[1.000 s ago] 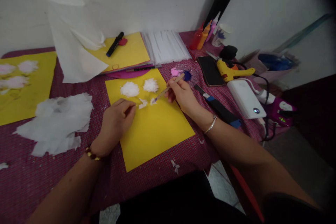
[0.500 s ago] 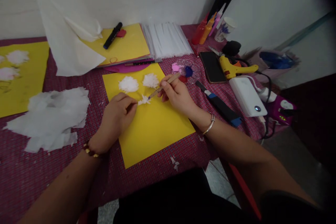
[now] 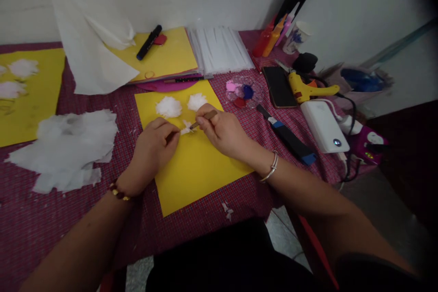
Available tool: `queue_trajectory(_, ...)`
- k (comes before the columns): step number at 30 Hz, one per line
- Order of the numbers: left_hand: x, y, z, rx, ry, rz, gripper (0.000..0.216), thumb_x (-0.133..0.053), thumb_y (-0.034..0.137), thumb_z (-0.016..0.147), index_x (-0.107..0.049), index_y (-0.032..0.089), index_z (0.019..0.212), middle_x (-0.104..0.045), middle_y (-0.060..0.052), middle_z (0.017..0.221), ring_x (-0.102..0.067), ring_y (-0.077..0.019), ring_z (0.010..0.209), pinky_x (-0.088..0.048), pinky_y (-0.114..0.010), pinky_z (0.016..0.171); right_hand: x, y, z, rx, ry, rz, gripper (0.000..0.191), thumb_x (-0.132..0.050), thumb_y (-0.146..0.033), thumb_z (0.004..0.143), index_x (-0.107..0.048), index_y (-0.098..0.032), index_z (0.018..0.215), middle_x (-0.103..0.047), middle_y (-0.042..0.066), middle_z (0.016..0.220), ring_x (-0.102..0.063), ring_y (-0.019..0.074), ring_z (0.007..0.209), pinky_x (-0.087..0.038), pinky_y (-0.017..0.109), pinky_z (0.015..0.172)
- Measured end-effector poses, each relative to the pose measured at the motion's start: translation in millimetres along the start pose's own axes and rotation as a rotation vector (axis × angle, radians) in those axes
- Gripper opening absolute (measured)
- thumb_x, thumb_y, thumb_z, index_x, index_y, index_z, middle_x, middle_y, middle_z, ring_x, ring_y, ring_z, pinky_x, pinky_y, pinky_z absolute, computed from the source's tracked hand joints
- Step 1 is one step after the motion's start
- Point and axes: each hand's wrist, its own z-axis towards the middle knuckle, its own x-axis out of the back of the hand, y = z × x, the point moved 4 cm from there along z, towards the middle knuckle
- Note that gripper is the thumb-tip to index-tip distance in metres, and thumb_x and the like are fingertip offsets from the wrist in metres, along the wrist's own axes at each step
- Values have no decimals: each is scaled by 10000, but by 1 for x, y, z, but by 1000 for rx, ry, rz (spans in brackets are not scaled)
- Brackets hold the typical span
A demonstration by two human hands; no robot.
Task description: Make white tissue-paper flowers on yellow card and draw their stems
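A yellow paper sheet (image 3: pixel 198 159) lies on the red checked tablecloth in front of me. Two fluffy white tissue tufts (image 3: pixel 168 106) sit near its far edge. My right hand (image 3: pixel 222 133) is closed round a thin wooden brush (image 3: pixel 204 118), whose tip touches a small white tissue scrap (image 3: pixel 186 128) on the sheet. My left hand (image 3: pixel 153 148) rests on the sheet's left edge with fingers curled, its fingertips pressing beside that scrap.
Torn white tissue (image 3: pixel 65 146) lies left, another yellow sheet (image 3: pixel 30 96) beyond it. A paint palette (image 3: pixel 243 91), phone (image 3: pixel 279 86), yellow glue gun (image 3: pixel 304 89), white power bank (image 3: pixel 325 127) and blue-tipped tool (image 3: pixel 287 136) lie right. Marker (image 3: pixel 148 42), paper stacks and paint bottles (image 3: pixel 270 39) stand at the back.
My right hand has moved left and nearer with the brush, from beside the palette to over the small scrap. The scrap pieces have been drawn together by my left fingertips.
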Motion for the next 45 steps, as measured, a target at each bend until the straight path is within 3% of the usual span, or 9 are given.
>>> queue_trajectory(7,1,1,0,-7,7,-24,142,-520,241,852,-648,201,804,-601,-40,803,-576,-199,779,-450,-311,709,13,-12,7,-6,41,52,169,-448,-296,944,-537,-204,834,-592,11,736,-532,137,631,-376,264,619)
queue_trajectory(12,-1,2,1,6,3,-39,153,-511,213,857,-653,177,811,-604,-53,810,-572,-197,785,-460,-320,722,30,1,0,-149,252,524,203,-519,-386,912,-539,-205,822,-574,-25,641,-551,104,556,-432,236,549)
queue_trajectory(16,10,17,-3,9,-92,5,153,-490,147,858,-641,152,883,-628,-89,890,-578,-214,864,-482,-354,793,14,30,-9,-462,258,910,228,-662,-368,805,-553,-195,703,-550,-44,547,-496,68,427,-387,209,421)
queue_trajectory(19,24,36,-23,-71,-229,141,222,-483,134,876,-601,113,1062,-624,-143,1066,-555,-256,1028,-461,-414,913,-1,45,-13,-641,193,1078,210,-657,-313,810,-587,-187,658,-530,-32,501,-467,48,392,-315,206,373)
queue_trajectory(23,42,46,-82,-87,-400,198,171,-471,149,913,-602,148,1022,-640,-97,1054,-581,-212,976,-492,-366,892,-6,52,-15,-741,158,1123,225,-603,-258,846,-624,-192,632,-518,-7,478,-482,42,401,-299,223,377)
queue_trajectory(29,82,-5,-151,49,-39,378,218,-482,151,923,-603,115,1102,-651,-114,1037,-602,-216,952,-524,-351,854,-5,53,-15,-697,202,1101,195,-679,-307,793,-615,-161,680,-548,-15,547,-472,61,433,-368,176,384)
queue_trajectory(37,86,-42,-142,140,-255,653,228,-466,47,862,-637,92,1005,-629,-124,890,-579,-259,837,-508,-382,787,-6,47,-15,-718,227,1072,191,-602,-242,842,-603,-163,668,-522,-10,529,-461,72,435,-350,189,406)
queue_trajectory(40,91,-48,-135,206,-160,541,175,-472,102,864,-633,143,809,-625,-88,797,-586,-228,763,-498,-343,719,-6,44,-14,-742,250,1055,205,-574,-222,858,-592,-168,661,-520,-8,531,-454,71,433,-318,210,414)
queue_trajectory(45,119,-63,-130,505,237,59,93,-544,228,826,-622,184,801,-654,-3,723,-608,-147,634,-461,-240,579,-4,42,-14,-741,232,1059,215,-538,-208,892,-583,-172,685,-520,-12,537,-466,62,438,-293,244,442)
